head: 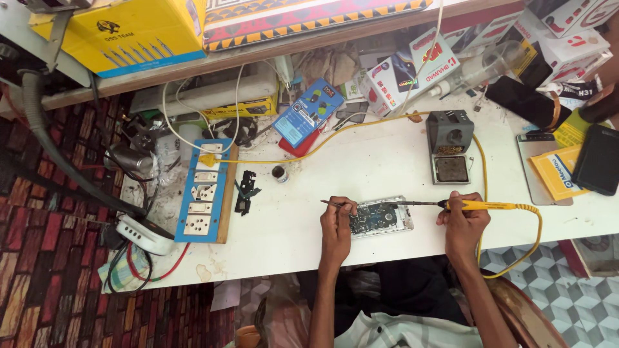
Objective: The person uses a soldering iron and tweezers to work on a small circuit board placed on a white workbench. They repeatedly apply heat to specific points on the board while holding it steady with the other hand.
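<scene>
An opened phone [382,217] with its circuit board bare lies on the white workbench [322,174] in front of me. My right hand [463,222] grips a yellow soldering iron [480,205], whose tip points left over the board. My left hand [337,222] pinches thin tweezers [332,204] at the phone's left edge. The iron's yellow cable [529,238] loops off the bench edge and runs back across the bench.
A grey soldering iron stand [449,151] sits behind the phone. A blue switch board [205,191] lies at the left, beside a small black part [244,191] and a little pot [280,173]. Boxes, phones and cables crowd the back and right.
</scene>
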